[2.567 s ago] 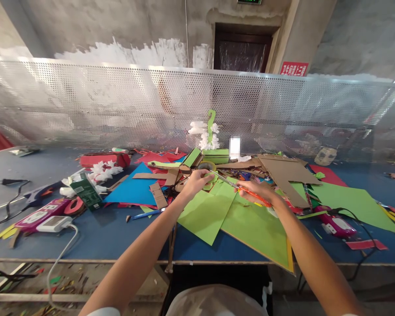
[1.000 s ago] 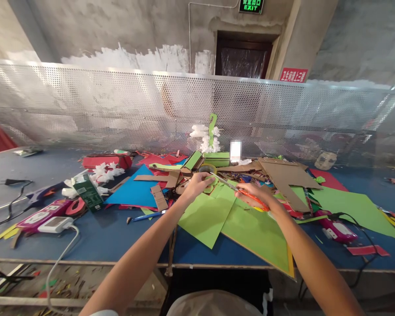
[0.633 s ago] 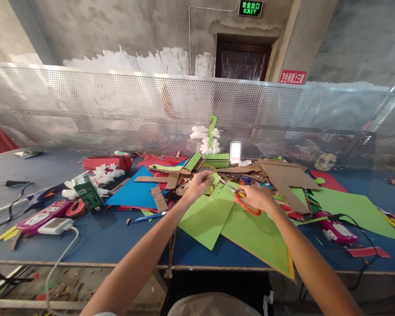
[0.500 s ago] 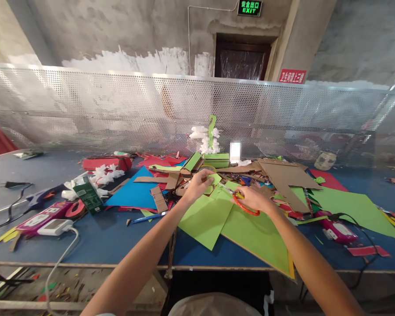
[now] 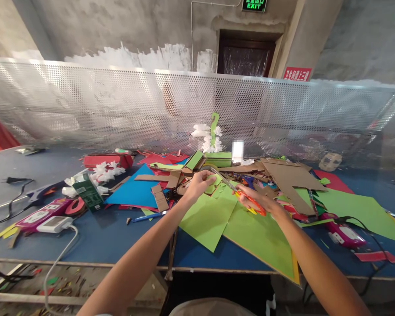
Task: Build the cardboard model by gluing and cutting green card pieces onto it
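Observation:
My left hand (image 5: 198, 183) pinches a small light-green paper piece (image 5: 213, 181) above the table's middle. My right hand (image 5: 259, 200) grips orange-handled scissors (image 5: 246, 198), whose metal blades reach up and left to the paper piece. Both hands hover over large light-green sheets (image 5: 217, 215) spread on the blue table (image 5: 108, 237). Behind my left hand lies a roll of tape, mostly hidden.
Cardboard pieces (image 5: 286, 175), a blue sheet (image 5: 134, 188), red scraps and a green box (image 5: 219, 158) with white paper flowers (image 5: 206, 136) crowd the back. A power strip (image 5: 54, 224), green carton (image 5: 87, 192) and glue guns (image 5: 344, 232) lie at the sides. A perforated metal screen (image 5: 118, 105) backs the table.
The scissors swung back from pointing down with the handles upright to lying along my right hand, blades against the green piece. My left hand stayed in place.

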{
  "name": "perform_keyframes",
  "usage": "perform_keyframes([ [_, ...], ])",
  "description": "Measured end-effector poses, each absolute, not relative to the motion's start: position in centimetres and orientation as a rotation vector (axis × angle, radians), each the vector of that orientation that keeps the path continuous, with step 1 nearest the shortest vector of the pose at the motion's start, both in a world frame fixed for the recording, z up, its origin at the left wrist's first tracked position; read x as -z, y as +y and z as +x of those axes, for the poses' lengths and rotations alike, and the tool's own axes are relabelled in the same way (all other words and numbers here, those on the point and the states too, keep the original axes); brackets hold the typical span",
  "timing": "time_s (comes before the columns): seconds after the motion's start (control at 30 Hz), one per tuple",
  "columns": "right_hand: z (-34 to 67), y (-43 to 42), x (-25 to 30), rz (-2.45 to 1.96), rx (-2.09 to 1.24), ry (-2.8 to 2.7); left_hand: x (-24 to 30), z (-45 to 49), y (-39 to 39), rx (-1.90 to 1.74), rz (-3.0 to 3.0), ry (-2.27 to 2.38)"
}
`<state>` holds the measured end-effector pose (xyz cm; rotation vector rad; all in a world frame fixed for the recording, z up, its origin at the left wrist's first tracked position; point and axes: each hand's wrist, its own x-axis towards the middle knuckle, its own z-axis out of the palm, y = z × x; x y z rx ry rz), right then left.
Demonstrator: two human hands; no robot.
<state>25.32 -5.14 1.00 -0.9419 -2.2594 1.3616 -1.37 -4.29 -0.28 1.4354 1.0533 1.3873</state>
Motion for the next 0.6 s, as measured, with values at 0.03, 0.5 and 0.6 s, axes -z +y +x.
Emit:
perform_keyframes([
  [0.03, 25.33, -5.19, -1.07, -0.943, -1.338, -2.266, 0.29, -1.35, -4.30, -1.386, 1.432, 1.055],
  [0.5, 25.31, -5.28, -0.99, -0.905, -1.416, -2.224, 0.90, -1.49, -3.87, -1.386, 1.352, 1.105],
  [0.6, 25.30, -5.44, -1.12, -0.904, -1.400, -2.230, 1.01, -1.50, -3.83, -1.382, 1.352, 1.120],
])
